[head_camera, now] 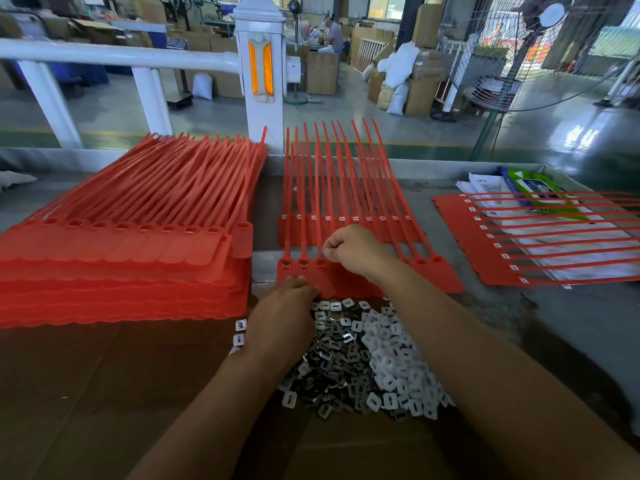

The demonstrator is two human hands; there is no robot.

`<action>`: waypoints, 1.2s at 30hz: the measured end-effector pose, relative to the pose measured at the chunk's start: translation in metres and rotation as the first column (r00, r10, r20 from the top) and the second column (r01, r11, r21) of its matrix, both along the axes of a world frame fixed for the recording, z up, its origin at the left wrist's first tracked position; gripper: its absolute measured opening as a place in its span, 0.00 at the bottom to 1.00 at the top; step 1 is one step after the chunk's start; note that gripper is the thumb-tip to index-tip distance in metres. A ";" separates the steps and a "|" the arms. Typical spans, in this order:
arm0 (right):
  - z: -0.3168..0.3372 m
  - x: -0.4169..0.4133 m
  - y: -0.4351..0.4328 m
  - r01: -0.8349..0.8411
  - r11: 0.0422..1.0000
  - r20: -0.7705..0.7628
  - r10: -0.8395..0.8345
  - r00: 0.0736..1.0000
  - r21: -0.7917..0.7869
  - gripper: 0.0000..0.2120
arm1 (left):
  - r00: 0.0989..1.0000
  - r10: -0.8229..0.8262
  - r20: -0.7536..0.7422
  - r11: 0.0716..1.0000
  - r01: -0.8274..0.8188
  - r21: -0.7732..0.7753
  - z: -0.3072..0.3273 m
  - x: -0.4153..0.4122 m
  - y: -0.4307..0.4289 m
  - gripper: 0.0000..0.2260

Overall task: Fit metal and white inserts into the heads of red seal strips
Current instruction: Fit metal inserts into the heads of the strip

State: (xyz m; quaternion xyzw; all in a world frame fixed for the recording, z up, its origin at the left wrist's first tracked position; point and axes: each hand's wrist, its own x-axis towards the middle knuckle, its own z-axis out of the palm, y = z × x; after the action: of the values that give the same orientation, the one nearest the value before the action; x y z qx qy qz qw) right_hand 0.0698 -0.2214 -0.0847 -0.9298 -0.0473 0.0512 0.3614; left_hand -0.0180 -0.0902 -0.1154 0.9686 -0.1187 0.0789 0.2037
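Both bare forearms reach in from six o'clock over a brown cardboard sheet [104,393] that covers the near bench. At nine o'clock a tall stack of red seal strips [121,258] lies with its empty heads toward the camera and its tails fanning up toward eleven. Just right of it, the left hand [282,317] rests palm down, fingers curled loosely onto the near edge of the working red sheet [446,275]; whether it pinches anything I cannot tell. Under and beside that wrist spreads the pile of inserts: dark metal inserts [332,368] on the left, white inserts [398,368] on the right, a few strays at the hand's nine o'clock. Above, at twelve, the right hand [353,249] is closed into a fist over the row of heads, fingertips pinched at the third head from the left; what it grips is hidden. Behind it lies a second red sheet [346,188], tails pointing to twelve. At three o'clock another sheet of strips [485,251] lies across papers [481,188] and a green packet [540,188]. A white railing post [259,64] stands beyond the bench.
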 end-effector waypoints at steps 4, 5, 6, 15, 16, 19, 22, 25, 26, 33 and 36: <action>-0.006 0.004 0.005 0.011 0.999 -0.028 -0.012 1.000 -0.052 0.07 | 1.000 0.004 0.009 1.000 -0.003 -0.009 0.000 -0.001 0.000 0.18; -0.006 0.005 0.005 0.012 0.998 -0.029 -0.014 0.999 -0.063 0.07 | 1.000 0.003 0.009 1.000 -0.003 -0.010 0.000 -0.001 0.000 0.18; -0.006 0.005 0.005 0.014 0.997 -0.030 -0.016 0.999 -0.072 0.08 | 1.000 0.001 0.009 1.000 -0.001 -0.010 0.000 0.000 0.000 0.18; -0.009 0.006 0.006 0.009 0.988 -0.014 -0.011 1.000 -0.154 0.08 | 1.000 0.003 0.005 1.000 -0.003 -0.004 0.000 -0.001 0.000 0.19; -0.009 0.006 0.007 0.012 0.988 -0.013 -0.014 1.000 -0.152 0.08 | 1.000 0.001 0.004 1.000 -0.001 -0.003 0.001 -0.001 0.000 0.19; -0.008 0.006 0.007 0.020 0.990 0.000 -0.021 1.000 -0.138 0.05 | 1.000 0.003 0.005 1.000 -0.003 -0.004 0.001 -0.001 0.000 0.19; -0.007 0.006 0.009 0.039 0.992 0.008 -0.039 0.999 -0.119 0.04 | 1.000 0.003 0.005 1.000 -0.003 -0.004 0.001 -0.001 0.000 0.19; -0.008 0.006 0.010 0.060 0.990 0.004 -0.060 0.998 -0.125 0.03 | 1.000 0.007 -0.003 1.000 -0.007 -0.004 0.001 -0.002 -0.001 0.18; -0.007 0.006 0.011 0.061 0.989 0.003 -0.061 0.998 -0.134 0.04 | 1.000 0.011 -0.008 1.000 -0.011 -0.006 0.001 -0.002 -0.001 0.18; -0.002 0.002 0.003 -0.002 0.999 -0.062 -0.001 0.998 -0.041 0.02 | 1.000 0.008 -0.021 1.000 -0.008 -0.001 0.002 -0.001 -0.001 0.19; 0.001 -0.004 -0.003 -0.025 0.999 -0.047 0.026 0.999 0.038 0.02 | 1.000 0.004 -0.025 1.000 -0.004 0.002 0.002 -0.001 -0.001 0.19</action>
State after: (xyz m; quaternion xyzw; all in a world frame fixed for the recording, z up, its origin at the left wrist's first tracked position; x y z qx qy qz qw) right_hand 0.0654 -0.2244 -0.0836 -0.9208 -0.0515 0.0769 0.3789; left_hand -0.0188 -0.0909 -0.1134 0.9699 -0.1145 0.0672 0.2040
